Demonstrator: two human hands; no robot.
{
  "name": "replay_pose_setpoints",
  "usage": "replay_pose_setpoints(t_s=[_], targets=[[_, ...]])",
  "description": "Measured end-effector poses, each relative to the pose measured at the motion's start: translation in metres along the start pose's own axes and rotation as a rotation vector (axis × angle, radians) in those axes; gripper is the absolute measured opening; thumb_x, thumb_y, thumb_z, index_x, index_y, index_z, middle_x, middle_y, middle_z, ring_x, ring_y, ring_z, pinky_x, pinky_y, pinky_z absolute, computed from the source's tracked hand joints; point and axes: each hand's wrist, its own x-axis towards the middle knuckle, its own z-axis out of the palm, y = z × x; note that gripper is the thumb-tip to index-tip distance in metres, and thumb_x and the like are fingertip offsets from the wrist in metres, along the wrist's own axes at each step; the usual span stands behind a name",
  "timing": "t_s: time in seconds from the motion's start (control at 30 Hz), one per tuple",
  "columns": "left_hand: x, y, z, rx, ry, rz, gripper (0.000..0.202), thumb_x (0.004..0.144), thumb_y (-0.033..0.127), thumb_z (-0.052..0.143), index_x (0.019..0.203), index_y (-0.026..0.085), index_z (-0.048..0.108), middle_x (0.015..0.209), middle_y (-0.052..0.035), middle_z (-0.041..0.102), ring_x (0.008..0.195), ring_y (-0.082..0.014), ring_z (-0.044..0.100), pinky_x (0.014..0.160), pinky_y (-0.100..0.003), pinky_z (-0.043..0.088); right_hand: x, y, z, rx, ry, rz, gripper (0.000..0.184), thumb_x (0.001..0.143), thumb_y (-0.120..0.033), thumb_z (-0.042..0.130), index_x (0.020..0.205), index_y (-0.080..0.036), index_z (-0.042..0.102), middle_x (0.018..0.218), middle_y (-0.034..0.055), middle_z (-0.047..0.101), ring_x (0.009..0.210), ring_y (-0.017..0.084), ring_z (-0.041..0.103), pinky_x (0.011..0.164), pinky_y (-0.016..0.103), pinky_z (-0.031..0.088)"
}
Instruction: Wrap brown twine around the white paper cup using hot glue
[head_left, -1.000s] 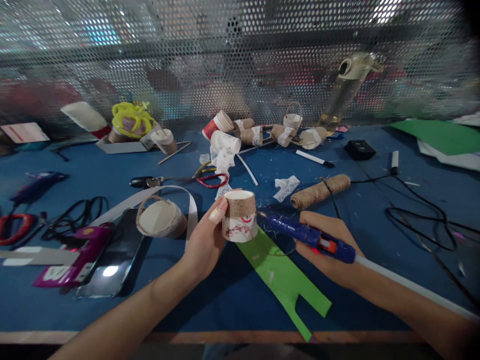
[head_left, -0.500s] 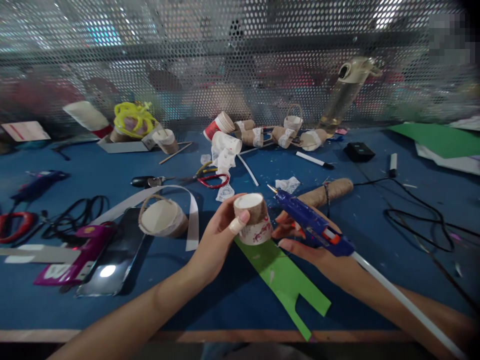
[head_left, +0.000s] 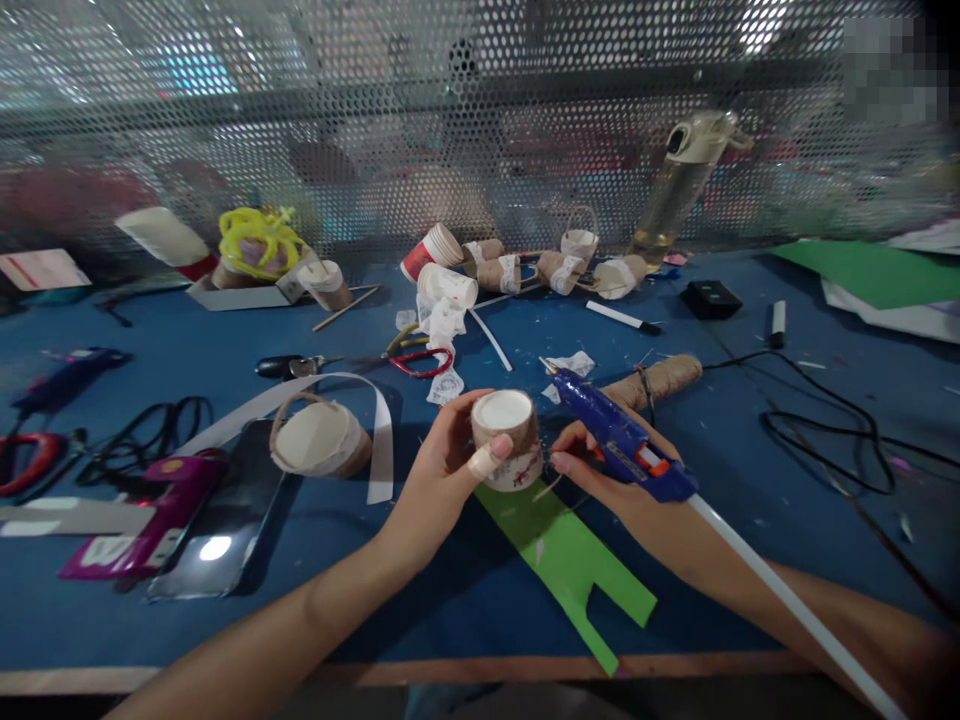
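My left hand (head_left: 442, 480) is closed round a small paper cup (head_left: 507, 438), upside down, its upper part wrapped in brown twine and its lower part white with red print. My right hand (head_left: 607, 485) grips a blue glue gun (head_left: 619, 437) with an orange trigger; its nozzle points up and left, away from the cup. The fingertips of that hand reach toward the cup's lower edge, where a loose twine end hangs. A white glue stick (head_left: 795, 605) runs back from the gun along my right forearm. Both hands hover above a green paper cut-out (head_left: 577, 570).
A twine spool (head_left: 656, 380) lies just behind the gun. A twine-wrapped cup with a handle (head_left: 319, 440), a white paper strip, a phone (head_left: 217, 520) and a magenta tool sit at left. Scissors (head_left: 420, 360), several more cups (head_left: 517, 270), a bottle (head_left: 679, 190), black cables (head_left: 832, 440) and a mesh screen lie behind.
The cup has tilted so its white bottom faces up. My right hand has swung the glue gun's nozzle off the cup and upward, and brought its fingers in toward the cup.
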Motion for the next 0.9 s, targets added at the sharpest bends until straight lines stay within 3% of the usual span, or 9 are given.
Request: replay_pose_setpoints(t_s=[0.37,0.67,0.9], targets=[[0.0018,0.0025,-0.0024,-0.035,-0.054,-0.062,0.043,0.083,0.044,0.083,0.119,0.026,0.069,0.124,-0.003,0.076,0.117,-0.0217,0.067,0.098,-0.029,0.053,0.0052,0.0052,-0.0068,0.08,-0.011,0.009,0.018,0.084,-0.027,0.081,0.08,-0.025,0.064,0.075,-0.0057,0.071,0.068,0.012,0.071,0.073,0.026,0.062],[-0.0005,0.003,-0.0023,-0.037,-0.064,-0.108,0.042,0.085,0.042,0.081,0.123,0.026,0.072,0.127,-0.0066,0.075,0.121,-0.0278,0.065,0.102,-0.035,0.05,0.0085,0.0034,-0.0081,0.155,-0.058,0.139,0.023,0.08,-0.035,0.084,0.078,-0.025,0.062,0.075,-0.003,0.07,0.072,0.017,0.072,0.082,0.036,0.065],[-0.0015,0.0034,-0.0011,-0.085,-0.069,-0.149,0.04,0.082,0.044,0.084,0.117,0.027,0.077,0.127,-0.0062,0.075,0.126,-0.0304,0.062,0.108,-0.039,0.046,0.0081,0.0017,-0.0054,0.211,-0.021,0.176,0.031,0.072,-0.036,0.089,0.076,-0.024,0.061,0.075,-0.0039,0.068,0.065,0.014,0.069,0.073,0.033,0.065]])
